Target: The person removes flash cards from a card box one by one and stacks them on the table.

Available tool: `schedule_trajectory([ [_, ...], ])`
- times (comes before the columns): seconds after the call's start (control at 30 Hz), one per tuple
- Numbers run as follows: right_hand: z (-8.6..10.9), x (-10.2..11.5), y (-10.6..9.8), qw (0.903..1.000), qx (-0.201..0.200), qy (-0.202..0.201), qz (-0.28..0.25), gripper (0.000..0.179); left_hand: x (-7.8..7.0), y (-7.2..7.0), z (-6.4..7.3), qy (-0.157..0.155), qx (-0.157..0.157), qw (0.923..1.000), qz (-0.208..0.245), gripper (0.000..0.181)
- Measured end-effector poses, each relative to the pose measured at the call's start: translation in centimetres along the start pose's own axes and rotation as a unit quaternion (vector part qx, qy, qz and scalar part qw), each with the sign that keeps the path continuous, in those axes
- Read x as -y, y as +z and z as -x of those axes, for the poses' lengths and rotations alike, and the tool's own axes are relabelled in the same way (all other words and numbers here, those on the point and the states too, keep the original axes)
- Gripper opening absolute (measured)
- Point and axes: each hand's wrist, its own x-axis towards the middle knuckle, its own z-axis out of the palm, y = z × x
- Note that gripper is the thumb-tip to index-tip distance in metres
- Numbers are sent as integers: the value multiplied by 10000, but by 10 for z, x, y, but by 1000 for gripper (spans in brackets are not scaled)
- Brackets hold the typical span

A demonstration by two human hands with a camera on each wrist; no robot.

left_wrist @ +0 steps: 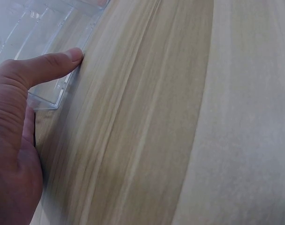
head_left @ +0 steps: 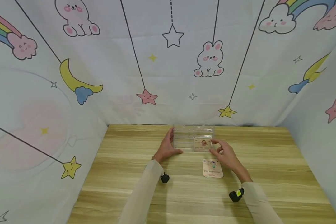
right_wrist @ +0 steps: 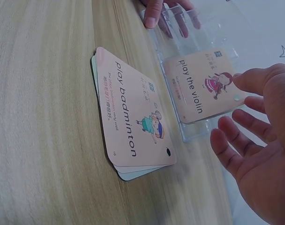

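A clear plastic organizer [head_left: 184, 136] with several compartments stands on the table near the back wall. My left hand [head_left: 167, 147] holds its left end, the thumb at the front edge and the fingers round the side. A "play the violin" card [right_wrist: 198, 86] sits in the front right compartment. Beside that card is my right hand [head_left: 226, 155], its thumb [right_wrist: 250, 79] at the card's edge and its other fingers spread loosely near the organizer's right end. Whether the thumb presses the card, I cannot tell. In front lies a small stack of cards [right_wrist: 133, 112] with "play badminton" on top.
The wood-grain table [head_left: 123, 174] reaches back to a white cloth wall [head_left: 168, 71] printed with stars, rabbits and clouds. More cloth hangs at the left and right sides. Small black cameras [head_left: 164, 178] are worn at both wrists.
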Motion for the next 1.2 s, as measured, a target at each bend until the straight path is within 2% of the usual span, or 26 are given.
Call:
schedule_trajectory([
  [0.47, 1, 0, 3, 9986, 118, 313, -411, 45, 3, 1, 0, 98, 50, 9999, 79, 129],
  [0.73, -3, 2, 5, 9990, 243, 107, -359, 37, 3, 0, 0, 26, 42, 10000, 26, 129],
  [1.2, -12, 4, 3, 9991, 240, -312, -153, 33, 1, -1, 1, 133, 26, 9999, 81, 128],
])
